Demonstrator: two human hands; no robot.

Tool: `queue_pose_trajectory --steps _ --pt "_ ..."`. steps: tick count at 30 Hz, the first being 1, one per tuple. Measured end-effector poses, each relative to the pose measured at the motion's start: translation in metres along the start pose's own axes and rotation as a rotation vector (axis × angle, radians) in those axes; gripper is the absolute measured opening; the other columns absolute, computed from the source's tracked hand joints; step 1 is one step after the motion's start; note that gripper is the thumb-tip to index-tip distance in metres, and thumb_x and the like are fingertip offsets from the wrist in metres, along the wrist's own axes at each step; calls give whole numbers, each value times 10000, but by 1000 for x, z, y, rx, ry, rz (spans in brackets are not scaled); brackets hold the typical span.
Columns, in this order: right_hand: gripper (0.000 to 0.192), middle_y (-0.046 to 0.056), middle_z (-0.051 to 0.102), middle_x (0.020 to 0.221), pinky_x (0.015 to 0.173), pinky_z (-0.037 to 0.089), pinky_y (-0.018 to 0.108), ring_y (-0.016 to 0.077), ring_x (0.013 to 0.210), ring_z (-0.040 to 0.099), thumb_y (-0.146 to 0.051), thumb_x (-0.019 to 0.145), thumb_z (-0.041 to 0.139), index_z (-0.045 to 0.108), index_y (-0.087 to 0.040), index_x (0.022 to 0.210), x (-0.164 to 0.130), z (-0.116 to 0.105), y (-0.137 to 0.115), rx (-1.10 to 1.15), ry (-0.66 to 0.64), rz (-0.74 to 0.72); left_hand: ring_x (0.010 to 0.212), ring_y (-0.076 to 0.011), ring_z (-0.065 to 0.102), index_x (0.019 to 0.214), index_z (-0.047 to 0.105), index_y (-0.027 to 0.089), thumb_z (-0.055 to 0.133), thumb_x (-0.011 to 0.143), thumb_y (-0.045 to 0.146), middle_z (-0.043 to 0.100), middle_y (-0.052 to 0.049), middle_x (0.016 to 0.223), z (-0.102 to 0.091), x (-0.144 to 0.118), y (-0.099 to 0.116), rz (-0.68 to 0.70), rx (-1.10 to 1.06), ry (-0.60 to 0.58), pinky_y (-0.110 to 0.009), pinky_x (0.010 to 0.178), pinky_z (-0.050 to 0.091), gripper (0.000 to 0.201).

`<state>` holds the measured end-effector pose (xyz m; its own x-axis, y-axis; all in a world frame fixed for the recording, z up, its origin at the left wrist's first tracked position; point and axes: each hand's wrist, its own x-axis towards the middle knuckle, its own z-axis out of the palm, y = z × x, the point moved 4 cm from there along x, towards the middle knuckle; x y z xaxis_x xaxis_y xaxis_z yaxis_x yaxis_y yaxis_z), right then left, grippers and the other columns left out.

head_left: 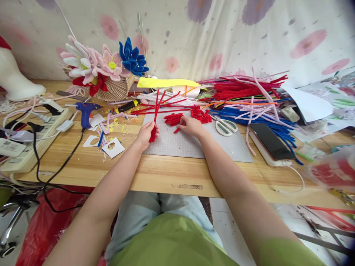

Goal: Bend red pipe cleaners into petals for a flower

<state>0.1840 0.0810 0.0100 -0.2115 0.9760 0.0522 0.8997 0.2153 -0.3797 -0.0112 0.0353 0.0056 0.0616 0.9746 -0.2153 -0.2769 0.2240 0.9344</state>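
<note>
My left hand [147, 135] is closed around a few red pipe cleaners [157, 107], which stick up above the fist and show a little below it. At the pile of short red pipe cleaner pieces [172, 119], my right hand [191, 126] has its fingers pinched on one short red piece [176, 130]. Bent red pipe cleaner loops [202, 115] lie just beyond that hand. Both hands are over a grey cutting mat [177, 147]. Scissors with pale green handles [226, 126] rest at the mat's right side.
A blue glue gun [85, 113] and a power strip [36, 140] with cables occupy the left. Pipe cleaner flowers [111, 64] stand behind. Red pipe cleaners [244, 88] and blue ones [249, 117] are heaped at the back right, near a phone [270, 141].
</note>
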Motion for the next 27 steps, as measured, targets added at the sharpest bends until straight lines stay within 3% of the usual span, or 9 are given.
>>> queue_pose_trajectory --steps 4,6,9,13,15,20,27 --pt "85 47 664 865 638 382 272 188 792 578 -233 723 564 588 -195 796 -1 -3 -3 1 32 -31 519 -86 576 766 541 113 356 922 177 607 -17 674 4 -2 -2 -51 -50 -11 -244 539 502 250" --pt "129 33 660 835 642 380 268 176 770 576 -156 688 556 587 -191 808 0 -3 -5 42 23 -43 532 -88 585 774 548 107 349 916 154 616 -24 689 5 -3 -2 -58 -68 -23 -257 564 514 249" --pt "179 19 630 769 638 393 261 144 701 556 -103 646 560 582 -170 810 0 -3 -9 279 -22 -60 467 -58 521 758 546 108 357 904 135 588 -6 637 6 -1 -3 -47 -78 -34 -206 492 466 240" --pt "253 1 579 730 576 416 241 116 642 544 -140 641 590 593 -147 894 -2 0 -22 850 -200 -99 342 -15 325 671 487 127 358 904 141 473 43 497 2 3 -4 -11 -36 24 -134 338 227 267" --pt "278 -9 570 709 547 415 230 110 626 542 -174 629 627 599 -146 904 -5 2 -29 1048 -278 -114 331 -16 308 650 467 135 356 914 165 459 45 474 0 4 -5 14 24 70 -135 330 205 288" --pt "233 -29 568 688 514 408 192 64 583 488 -242 585 724 566 -155 733 -7 12 -38 1261 -259 -73 403 -48 449 690 497 133 400 914 225 537 10 541 0 4 -7 42 131 121 -160 394 368 261" --pt "395 -62 582 633 561 520 236 84 570 571 -301 530 789 489 -194 763 -8 36 -48 1437 -255 44 413 -26 373 768 508 143 496 870 341 522 31 594 6 4 -11 79 108 -16 -138 353 203 222"
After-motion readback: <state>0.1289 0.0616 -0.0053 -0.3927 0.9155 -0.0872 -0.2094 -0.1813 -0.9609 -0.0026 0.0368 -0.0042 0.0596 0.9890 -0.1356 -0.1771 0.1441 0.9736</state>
